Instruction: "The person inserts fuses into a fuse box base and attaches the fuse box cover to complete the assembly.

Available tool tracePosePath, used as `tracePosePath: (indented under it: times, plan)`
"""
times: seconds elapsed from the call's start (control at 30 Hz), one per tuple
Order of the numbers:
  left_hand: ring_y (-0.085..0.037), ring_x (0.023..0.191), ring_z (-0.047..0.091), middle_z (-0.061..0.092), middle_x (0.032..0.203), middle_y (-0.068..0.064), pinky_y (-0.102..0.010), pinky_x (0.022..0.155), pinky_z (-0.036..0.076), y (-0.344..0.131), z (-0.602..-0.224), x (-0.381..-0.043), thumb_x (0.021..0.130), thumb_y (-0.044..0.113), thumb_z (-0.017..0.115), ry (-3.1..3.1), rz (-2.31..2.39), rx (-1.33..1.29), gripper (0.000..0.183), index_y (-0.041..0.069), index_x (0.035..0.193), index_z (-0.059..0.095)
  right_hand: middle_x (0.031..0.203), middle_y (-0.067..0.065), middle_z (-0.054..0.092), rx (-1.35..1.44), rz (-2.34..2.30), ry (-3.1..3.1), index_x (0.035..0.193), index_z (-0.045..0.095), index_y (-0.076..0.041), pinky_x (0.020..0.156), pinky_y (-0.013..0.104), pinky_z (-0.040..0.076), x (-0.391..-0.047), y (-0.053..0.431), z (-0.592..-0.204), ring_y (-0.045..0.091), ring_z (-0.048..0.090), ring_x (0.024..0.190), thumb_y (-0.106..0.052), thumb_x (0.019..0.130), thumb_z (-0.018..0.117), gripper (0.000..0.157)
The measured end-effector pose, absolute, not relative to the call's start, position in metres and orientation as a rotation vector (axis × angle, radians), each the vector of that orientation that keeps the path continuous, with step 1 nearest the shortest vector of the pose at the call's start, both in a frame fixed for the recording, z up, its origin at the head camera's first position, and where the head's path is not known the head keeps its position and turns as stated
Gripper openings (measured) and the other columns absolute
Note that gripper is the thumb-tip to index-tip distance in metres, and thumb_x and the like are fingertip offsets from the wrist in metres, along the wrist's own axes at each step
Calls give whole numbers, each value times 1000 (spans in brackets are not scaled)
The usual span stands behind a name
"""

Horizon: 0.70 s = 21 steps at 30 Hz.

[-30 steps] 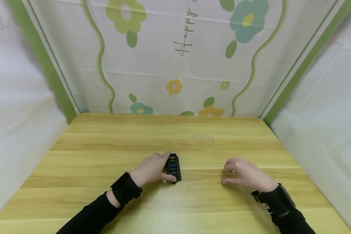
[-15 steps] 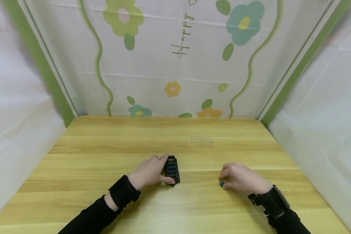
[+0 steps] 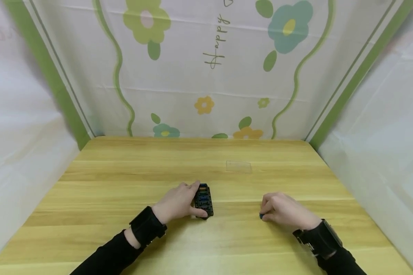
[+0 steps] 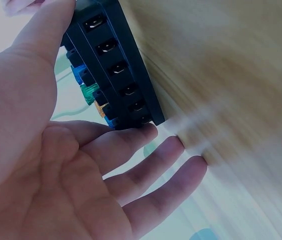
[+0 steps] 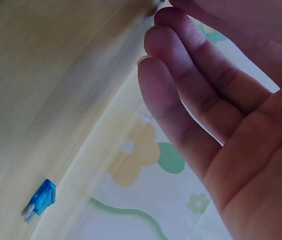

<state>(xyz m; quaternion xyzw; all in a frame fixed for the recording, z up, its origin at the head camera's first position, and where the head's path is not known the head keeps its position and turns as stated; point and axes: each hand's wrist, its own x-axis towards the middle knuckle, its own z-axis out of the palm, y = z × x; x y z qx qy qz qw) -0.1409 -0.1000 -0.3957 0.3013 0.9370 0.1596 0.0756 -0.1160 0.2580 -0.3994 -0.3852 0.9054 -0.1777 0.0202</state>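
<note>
A black fuse block [image 3: 204, 202] rests on the wooden table, with a row of blue, green and orange blade fuses in it. My left hand [image 3: 179, 202] holds it endwise, thumb at the near end and index finger at the far end. In the left wrist view the block's dark side [image 4: 118, 65] shows several metal-lined slots. Low over the table to the right, my right hand [image 3: 285, 210] pinches a small blue blade fuse [image 3: 261, 216] between thumb and fingertips. Another blue fuse [image 5: 41, 200] lies on the table in the right wrist view; the head view does not show it.
A clear flat cover [image 3: 239, 166] lies on the table [image 3: 141, 160] beyond the hands. White cloth with printed flowers [image 3: 206, 76] closes off the back, and plain white cloth [image 3: 382, 126] hangs at both sides.
The right hand's fingers have closed in around the small blue fuse, which has turned at the fingertips. My left hand keeps its hold on the fuse block. The head view has shifted slightly.
</note>
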Motion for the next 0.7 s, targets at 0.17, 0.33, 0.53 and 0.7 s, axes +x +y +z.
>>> tracePosePath:
  times: [0.17, 0.33, 0.53, 0.7]
  plan:
    - [-38, 118, 48, 49, 133, -22, -43, 86, 45, -101, -397, -141, 76, 68, 63, 2805, 489, 901, 103, 1, 148, 31, 86, -15, 55, -1197, -529, 2816, 91, 77, -17, 65, 18, 46, -118, 258, -402, -2, 53, 76, -18, 82, 74, 10]
    - [-38, 118, 48, 49, 132, -23, -43, 86, 45, -99, -395, -140, 76, 67, 63, 2805, 502, 891, 103, 1, 148, 31, 85, -15, 55, -1228, -533, 2824, 90, 77, -17, 64, 18, 46, -118, 258, -401, -2, 53, 75, -17, 82, 74, 8]
    - [-38, 119, 47, 49, 133, -23, -44, 87, 45, -99, -395, -140, 76, 67, 64, 2806, 502, 882, 103, 0, 148, 31, 84, -17, 54, -1217, -550, 2821, 86, 75, -21, 64, 18, 45, -118, 256, -400, -2, 52, 74, -16, 83, 73, 6]
    - [-38, 119, 47, 48, 133, -23, -44, 87, 45, -99, -395, -141, 77, 66, 64, 2801, 512, 889, 102, 0, 148, 30, 82, -18, 53, -1230, -530, 2831, 84, 74, -23, 63, 18, 45, -119, 255, -400, -2, 51, 72, -15, 84, 72, 9]
